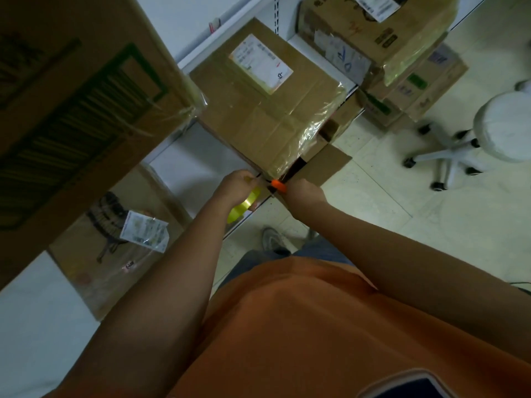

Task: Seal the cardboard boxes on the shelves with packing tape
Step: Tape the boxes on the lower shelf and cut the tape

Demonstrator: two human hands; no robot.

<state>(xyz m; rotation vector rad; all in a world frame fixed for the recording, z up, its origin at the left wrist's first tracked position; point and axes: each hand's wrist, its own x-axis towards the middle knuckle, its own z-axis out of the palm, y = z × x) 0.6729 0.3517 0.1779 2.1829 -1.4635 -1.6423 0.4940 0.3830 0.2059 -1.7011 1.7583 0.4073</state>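
A cardboard box (258, 110) with a white shipping label lies on the white shelf (189, 165), clear tape running over its near right edge. My left hand (234, 185) pinches the tape at the box's near corner, and the yellow tape roll (244, 205) hangs just under that hand. My right hand (301, 189) grips an orange-handled cutter (278, 185) whose dark blade points up along the box's corner. One brown flap (327, 165) sticks out to the right of the cutter.
A large box (71, 110) fills the upper left on a higher shelf. Another labelled box (120, 237) sits on the lower shelf. More taped boxes (382, 44) are stacked at the upper right. A white rolling stool (488, 133) stands on the tiled floor.
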